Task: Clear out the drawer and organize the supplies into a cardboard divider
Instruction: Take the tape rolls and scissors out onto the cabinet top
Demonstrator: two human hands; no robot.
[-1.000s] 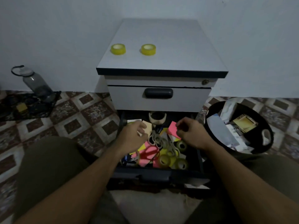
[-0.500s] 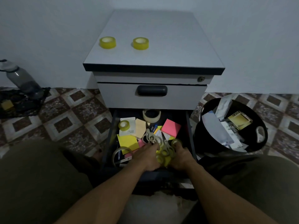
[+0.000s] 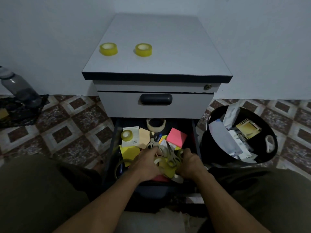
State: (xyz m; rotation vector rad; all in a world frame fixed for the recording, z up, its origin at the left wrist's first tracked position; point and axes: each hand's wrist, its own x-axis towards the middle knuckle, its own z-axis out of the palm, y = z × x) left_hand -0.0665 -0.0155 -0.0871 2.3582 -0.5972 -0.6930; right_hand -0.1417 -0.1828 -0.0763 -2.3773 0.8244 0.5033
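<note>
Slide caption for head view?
Left hand and right hand grip a clump of scissors and tape in the open drawer; two yellow tape rolls on the cabinet.

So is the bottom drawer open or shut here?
Open. The bottom drawer is pulled out below the shut upper drawer, pink sticky notes exposed; the left hand and right hand are inside it.

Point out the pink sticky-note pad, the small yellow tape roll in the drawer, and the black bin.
pink sticky-note pad (image 3: 176,137): head view, top face.
small yellow tape roll (image 3: 126,139): head view, front wall.
black bin (image 3: 205,147): head view, left outer wall.
</note>
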